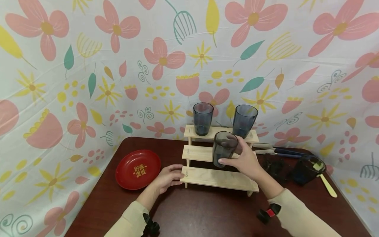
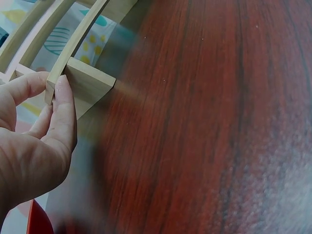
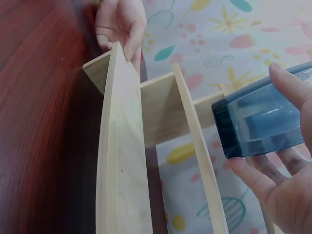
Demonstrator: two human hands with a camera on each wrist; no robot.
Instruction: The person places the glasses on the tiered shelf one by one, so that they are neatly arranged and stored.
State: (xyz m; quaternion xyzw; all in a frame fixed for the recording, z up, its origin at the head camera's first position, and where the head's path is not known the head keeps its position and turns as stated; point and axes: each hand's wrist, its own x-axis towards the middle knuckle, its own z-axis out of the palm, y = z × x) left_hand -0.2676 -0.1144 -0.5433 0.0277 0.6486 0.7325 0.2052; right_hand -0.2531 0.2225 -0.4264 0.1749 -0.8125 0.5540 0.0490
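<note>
My right hand (image 1: 247,160) grips a dark tinted drinking glass (image 1: 222,148), thumb on one side and fingers round the other. In the head view the glass overlaps the middle shelf of a three-step wooden rack (image 1: 219,178); its thick base (image 3: 226,129) shows in the right wrist view. With thumb and fingers, my left hand (image 1: 168,179) pinches the left end of the rack's lowest step, as the left wrist view shows. Two bluish glasses stand on the top step, one at the left (image 1: 203,119) and one at the right (image 1: 245,120).
A red plate (image 1: 122,179) with gold characters lies left of the rack. To the right are another dark glass (image 1: 305,172), a yellow handle (image 1: 328,186) and dark-handled utensils (image 1: 288,153). Flower-printed cloth (image 1: 165,95) hangs behind the dark wooden table (image 1: 201,217).
</note>
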